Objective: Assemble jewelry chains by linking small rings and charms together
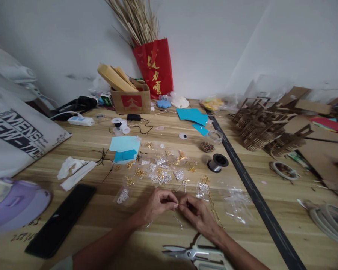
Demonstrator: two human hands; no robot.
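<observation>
My left hand point(159, 204) and my right hand point(195, 213) meet fingertip to fingertip low in the middle of the view. Both are pinched closed, with a tiny gold glint where they meet; its kind is too small to tell. Just below the fingers a short silver chain point(178, 221) shows on the wood. Past the fingertips lie a silver chain with a ring point(184, 183) and small bags of silver beads point(163, 177) and gold findings point(141, 172). A gold chain point(212, 202) runs beside my right hand, near a bag of white rings point(202, 188). Scissors point(190, 253) rest under my right forearm.
A wire spool point(218, 163) and a jar of beads point(207, 146) stand right of the findings. A black phone point(61, 221) lies left. Farther back are blue cards point(192, 115), a cardboard box point(131, 99) and a red bag point(154, 69). Small woven baskets point(266, 123) crowd the right.
</observation>
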